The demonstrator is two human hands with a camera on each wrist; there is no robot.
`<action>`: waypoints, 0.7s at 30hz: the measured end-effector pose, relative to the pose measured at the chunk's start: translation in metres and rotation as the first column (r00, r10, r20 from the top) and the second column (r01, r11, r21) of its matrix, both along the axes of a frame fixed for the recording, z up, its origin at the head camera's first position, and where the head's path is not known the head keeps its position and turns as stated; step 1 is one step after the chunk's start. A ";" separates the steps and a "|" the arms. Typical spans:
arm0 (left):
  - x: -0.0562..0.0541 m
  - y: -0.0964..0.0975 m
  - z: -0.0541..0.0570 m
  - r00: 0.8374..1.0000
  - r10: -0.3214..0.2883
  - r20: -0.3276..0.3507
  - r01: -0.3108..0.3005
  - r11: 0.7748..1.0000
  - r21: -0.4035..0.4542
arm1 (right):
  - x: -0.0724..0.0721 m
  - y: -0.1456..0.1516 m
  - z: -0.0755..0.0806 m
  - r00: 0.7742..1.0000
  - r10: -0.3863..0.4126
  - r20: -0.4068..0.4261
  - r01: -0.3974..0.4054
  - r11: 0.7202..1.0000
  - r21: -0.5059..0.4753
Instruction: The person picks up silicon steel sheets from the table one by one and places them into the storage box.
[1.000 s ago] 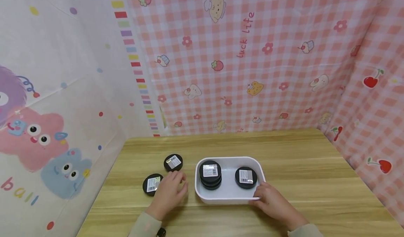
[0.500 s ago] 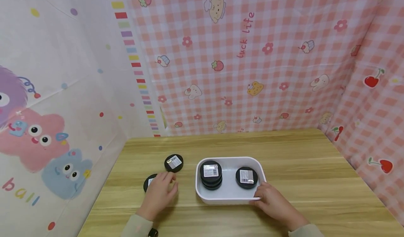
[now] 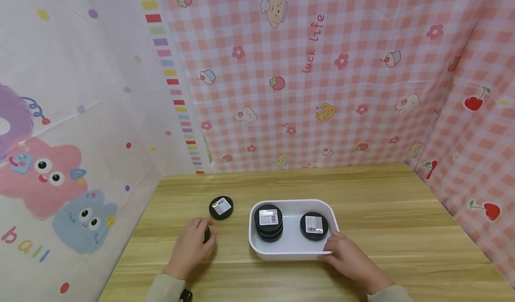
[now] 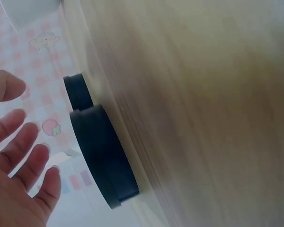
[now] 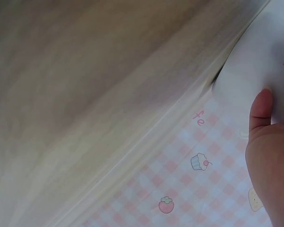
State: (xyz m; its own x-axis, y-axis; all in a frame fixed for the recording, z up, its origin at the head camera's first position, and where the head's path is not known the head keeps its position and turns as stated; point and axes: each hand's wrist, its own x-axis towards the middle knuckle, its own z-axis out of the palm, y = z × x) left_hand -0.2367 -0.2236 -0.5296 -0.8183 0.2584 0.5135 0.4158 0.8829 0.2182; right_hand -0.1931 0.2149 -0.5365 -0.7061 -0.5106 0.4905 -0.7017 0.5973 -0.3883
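My left hand point(image 3: 190, 244) is over a flat round black container point(image 3: 207, 234) on the table, which it mostly covers in the head view. In the left wrist view the fingers point(image 4: 33, 170) are spread beside that container point(image 4: 104, 156), with a gap between. Just beyond lies a second flat round black container point(image 3: 221, 207) with a white label. With thumb outside and fingers over the rim, my right hand point(image 3: 348, 256) grips the front right corner of a white plastic box point(image 3: 293, 256). Inside, a stack of black containers point(image 3: 268, 219) stands left and a labelled one point(image 3: 314, 225) lies right.
The wood-grain table point(image 3: 382, 212) carries all of this. Behind it hangs a pink checked cloth point(image 3: 306, 91), and a white cartoon-printed cloth point(image 3: 120, 141) borders the left side. Another checked cloth point(image 3: 474, 150) closes off the right.
My left hand has moved left and slightly down, from between the box and the loose containers to over the nearer one. The right hand and the box have stayed in place.
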 end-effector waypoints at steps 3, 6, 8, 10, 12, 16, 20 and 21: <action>0.001 -0.002 0.002 1.000 0.015 0.017 -0.015 1.000 -0.020 | 0.000 0.000 0.000 1.000 0.005 -0.008 -0.005 1.000 -0.001; 0.002 -0.004 0.003 0.999 0.022 0.040 -0.020 0.999 -0.044 | -0.001 0.000 0.000 1.000 0.008 -0.011 -0.008 1.000 -0.006; 0.002 -0.005 0.003 0.998 0.027 0.054 -0.024 0.998 -0.058 | -0.001 0.000 0.001 1.000 0.007 -0.010 -0.007 1.000 -0.005; 0.003 -0.006 0.003 0.997 0.029 0.066 -0.025 0.998 -0.064 | -0.001 0.000 0.001 1.000 0.004 -0.006 -0.004 1.000 -0.001; 0.003 -0.008 0.003 0.996 0.031 0.079 -0.026 0.998 -0.059 | -0.001 0.000 0.000 1.000 0.000 -0.003 0.000 1.000 0.007; 0.004 -0.012 0.001 0.995 0.038 0.092 -0.032 0.998 -0.057 | 0.000 0.001 -0.001 1.000 -0.005 -0.011 0.005 1.000 0.020; 0.002 -0.018 -0.001 0.995 0.046 0.090 -0.039 0.997 -0.072 | 0.000 0.000 0.000 1.000 -0.001 -0.021 0.001 1.000 0.022; 0.002 -0.019 -0.002 0.995 0.047 0.090 -0.040 0.996 -0.076 | 0.000 0.000 0.000 1.000 0.001 -0.021 0.000 1.000 0.020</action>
